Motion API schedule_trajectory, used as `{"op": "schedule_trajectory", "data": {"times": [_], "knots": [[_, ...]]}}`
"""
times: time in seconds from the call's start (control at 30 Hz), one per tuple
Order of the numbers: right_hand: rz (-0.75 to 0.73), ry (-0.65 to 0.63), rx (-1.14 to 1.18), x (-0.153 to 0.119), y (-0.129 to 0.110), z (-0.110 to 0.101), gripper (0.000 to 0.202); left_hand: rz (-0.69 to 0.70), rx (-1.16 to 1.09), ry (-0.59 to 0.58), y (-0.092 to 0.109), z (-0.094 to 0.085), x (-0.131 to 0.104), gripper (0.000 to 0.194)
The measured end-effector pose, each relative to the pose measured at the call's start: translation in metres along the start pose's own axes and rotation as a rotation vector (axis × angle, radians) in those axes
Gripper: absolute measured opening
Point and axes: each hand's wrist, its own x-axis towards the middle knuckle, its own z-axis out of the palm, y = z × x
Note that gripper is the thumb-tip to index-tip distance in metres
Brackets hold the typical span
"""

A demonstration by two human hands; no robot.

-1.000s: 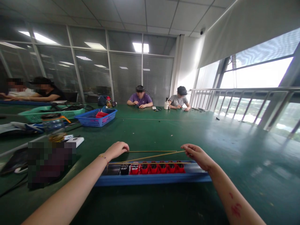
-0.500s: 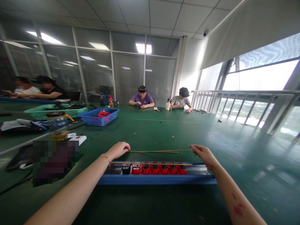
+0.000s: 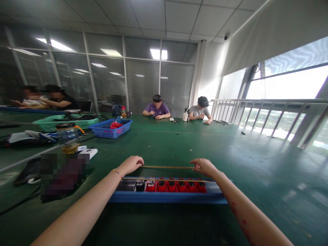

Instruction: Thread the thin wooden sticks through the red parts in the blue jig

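Thin sticks (image 3: 167, 167) run left to right between the two hands, just beyond the far side of a long blue tray (image 3: 166, 197) on the green desk (image 3: 164, 141). The left hand (image 3: 132, 165) is pinched on their left ends; the right hand (image 3: 204, 166) is curled narrow at their right ends — whether it grips or only touches, I cannot tell. Another stick (image 3: 166, 180) lies lengthwise over the tray.

Inside the tray stand one black cup (image 3: 140, 185) and, to its right, a row of six red cups (image 3: 171, 186). Contents look pale in the black cup and leftmost red one, dark in the others — too small to make out.

Farther left, a blue basket (image 3: 110, 132) holds something red, a green basket (image 3: 42, 125) holds black cables, and a lidded jar (image 3: 68, 138) has amber contents at its bottom.
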Motion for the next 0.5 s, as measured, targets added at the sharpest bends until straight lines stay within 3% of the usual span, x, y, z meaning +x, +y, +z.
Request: {"op": "schedule_trajectory", "data": {"times": [0.27, 0.5], "knots": [[-0.045, -0.073, -0.011, 0.020, -0.004, 0.011, 0.024, -0.021, -0.011, -0.002, 0.001, -0.001, 0.000, 0.019], [-0.044, -0.026, 0.045, 0.019, 0.005, 0.020, 0.019, -0.031, -0.034, -0.003, 0.006, -0.004, -0.002, 0.019]]}}
